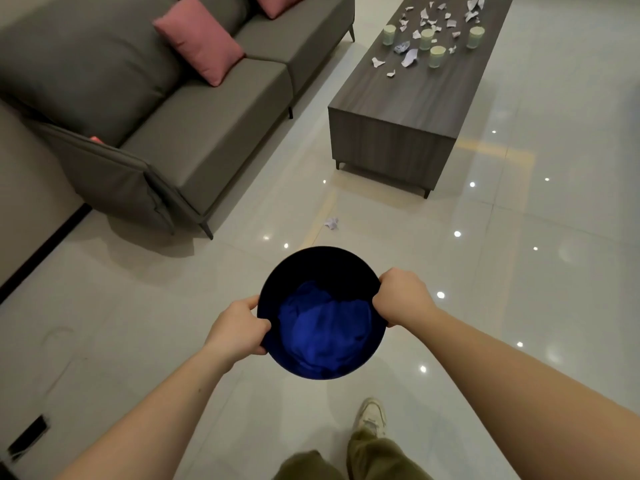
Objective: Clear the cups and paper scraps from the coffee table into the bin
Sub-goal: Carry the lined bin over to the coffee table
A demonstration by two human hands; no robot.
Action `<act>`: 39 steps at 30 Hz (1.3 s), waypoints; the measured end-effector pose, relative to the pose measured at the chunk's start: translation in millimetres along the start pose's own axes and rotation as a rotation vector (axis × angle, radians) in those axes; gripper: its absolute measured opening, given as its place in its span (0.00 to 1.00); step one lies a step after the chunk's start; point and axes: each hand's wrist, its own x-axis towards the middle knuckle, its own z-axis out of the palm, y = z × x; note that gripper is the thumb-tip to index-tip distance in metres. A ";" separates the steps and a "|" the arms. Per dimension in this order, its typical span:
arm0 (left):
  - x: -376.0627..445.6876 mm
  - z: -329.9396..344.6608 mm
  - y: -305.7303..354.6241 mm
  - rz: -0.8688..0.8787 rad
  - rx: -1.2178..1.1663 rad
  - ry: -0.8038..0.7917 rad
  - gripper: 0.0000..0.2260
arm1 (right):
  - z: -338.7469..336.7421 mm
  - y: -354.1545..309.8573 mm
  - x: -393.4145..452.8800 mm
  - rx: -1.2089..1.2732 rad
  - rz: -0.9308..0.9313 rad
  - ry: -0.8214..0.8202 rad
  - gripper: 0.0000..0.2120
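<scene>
Both hands grip the bin (322, 261) by its rim: left hand (239, 325) and right hand (403, 294) have fingers curled tight on opposite sides, blue liner inside. Four cups (437, 56) and paper scraps (410, 58) sit toward the counter's (415, 98) far end, well apart from the bin. One scrap (331, 222) lies on the floor.
</scene>
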 end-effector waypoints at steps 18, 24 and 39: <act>214.7 -47.4 174.8 0.007 0.017 -0.065 0.29 | -130.4 -54.9 226.8 0.006 0.059 0.043 0.08; 282.7 -74.4 220.7 0.021 0.072 -0.076 0.29 | -160.2 -78.2 290.5 0.030 0.088 0.057 0.06; 454.1 -83.6 314.6 0.007 0.097 -0.015 0.25 | -226.6 -107.1 492.5 0.185 0.061 -0.008 0.10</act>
